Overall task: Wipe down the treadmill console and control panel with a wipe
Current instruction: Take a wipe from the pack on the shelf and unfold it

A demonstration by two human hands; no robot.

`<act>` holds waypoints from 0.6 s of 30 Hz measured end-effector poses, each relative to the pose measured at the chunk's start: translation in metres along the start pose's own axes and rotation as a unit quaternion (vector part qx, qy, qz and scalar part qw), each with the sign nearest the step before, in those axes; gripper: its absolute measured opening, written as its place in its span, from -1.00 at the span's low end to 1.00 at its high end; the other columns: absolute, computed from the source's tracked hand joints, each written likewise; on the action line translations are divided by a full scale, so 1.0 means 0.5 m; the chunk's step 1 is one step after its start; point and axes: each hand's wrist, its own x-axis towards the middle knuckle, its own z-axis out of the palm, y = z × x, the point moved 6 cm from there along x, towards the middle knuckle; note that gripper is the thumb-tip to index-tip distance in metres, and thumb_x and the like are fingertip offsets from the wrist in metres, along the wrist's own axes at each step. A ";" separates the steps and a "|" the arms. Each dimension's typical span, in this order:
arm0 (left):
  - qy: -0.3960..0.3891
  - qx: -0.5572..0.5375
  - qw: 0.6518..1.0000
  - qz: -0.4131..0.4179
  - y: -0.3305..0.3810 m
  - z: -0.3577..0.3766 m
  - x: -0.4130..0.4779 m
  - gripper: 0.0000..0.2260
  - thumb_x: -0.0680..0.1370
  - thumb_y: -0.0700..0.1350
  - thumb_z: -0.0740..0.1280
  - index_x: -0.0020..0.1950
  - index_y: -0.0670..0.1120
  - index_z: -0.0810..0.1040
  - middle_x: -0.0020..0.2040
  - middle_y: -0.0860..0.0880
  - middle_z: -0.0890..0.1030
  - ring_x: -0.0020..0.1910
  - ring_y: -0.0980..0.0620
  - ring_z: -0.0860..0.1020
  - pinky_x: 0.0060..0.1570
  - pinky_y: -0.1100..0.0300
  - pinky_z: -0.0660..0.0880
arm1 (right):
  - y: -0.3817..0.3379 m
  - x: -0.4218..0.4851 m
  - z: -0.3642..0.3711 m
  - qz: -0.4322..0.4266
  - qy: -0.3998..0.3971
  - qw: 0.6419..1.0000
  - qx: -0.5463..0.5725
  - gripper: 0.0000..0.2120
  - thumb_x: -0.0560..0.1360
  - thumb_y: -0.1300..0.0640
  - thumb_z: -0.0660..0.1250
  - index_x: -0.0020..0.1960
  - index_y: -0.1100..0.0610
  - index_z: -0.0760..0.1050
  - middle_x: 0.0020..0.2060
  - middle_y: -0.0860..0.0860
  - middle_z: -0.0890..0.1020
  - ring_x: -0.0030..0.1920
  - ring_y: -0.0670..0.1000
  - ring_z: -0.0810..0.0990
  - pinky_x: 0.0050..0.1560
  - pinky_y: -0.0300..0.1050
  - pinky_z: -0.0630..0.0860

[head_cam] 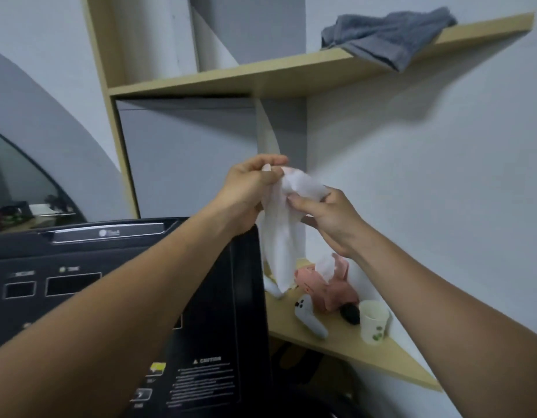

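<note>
Pinching the white wipe in both hands, we hold it up in the air off the console's right side. Our left hand has its fingers curled, thumb and fingertips closed on the wipe's top edge. Our right hand, just beside it at four o'clock, grips the bunched upper part between thumb and forefinger, with the other fingers loosely bent underneath. The rest of the sheet hangs free toward six o'clock, and its lower tip dangles in front of the lower shelf. The black treadmill console lies at eight o'clock from our hands; its right edge runs down just under our left wrist, and the wipe hangs beside that edge, apart from the panel. On the lower shelf, at five o'clock, sit a pink wipe pack, a white controller and a white cup. Toward twelve o'clock, open wall separates our hands from the upper shelf, where a grey towel lies.
</note>
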 end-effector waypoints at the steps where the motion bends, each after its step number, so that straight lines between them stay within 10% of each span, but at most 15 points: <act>1: 0.034 -0.006 0.999 0.004 0.000 -0.037 -0.011 -0.84 0.59 -0.30 0.29 0.02 -0.09 0.63 -0.11 -0.09 0.66 -0.17 -0.03 0.63 -0.12 0.07 0.62 | -0.004 -0.010 0.024 0.001 0.004 1.000 -0.005 -0.77 0.48 0.16 0.44 0.12 0.14 0.61 0.01 0.10 0.70 0.08 0.14 0.65 0.22 0.20 0.52; 8: -0.037 -0.009 0.988 -0.152 -0.024 -0.212 -0.137 -0.73 0.56 -0.19 0.37 0.21 -0.28 0.54 -0.01 -0.19 0.68 -0.10 -0.08 0.67 -0.12 0.07 0.64 | -0.021 -0.060 0.203 -0.003 0.039 0.999 -0.007 -0.93 0.51 0.13 0.41 -0.01 0.06 0.60 -0.06 -0.01 0.71 0.01 0.02 0.68 0.13 0.10 0.59; 18: 0.087 0.039 0.993 -0.067 0.059 -0.552 -0.299 -0.53 0.48 -0.38 0.40 0.30 -0.02 0.43 -0.09 -0.09 0.62 -0.29 0.00 0.60 -0.31 0.14 0.53 | 0.007 -0.092 0.461 0.044 0.095 0.994 -0.031 -0.61 0.46 0.11 0.46 0.18 -0.04 0.34 0.06 0.08 0.58 0.03 0.05 0.61 0.10 0.13 0.58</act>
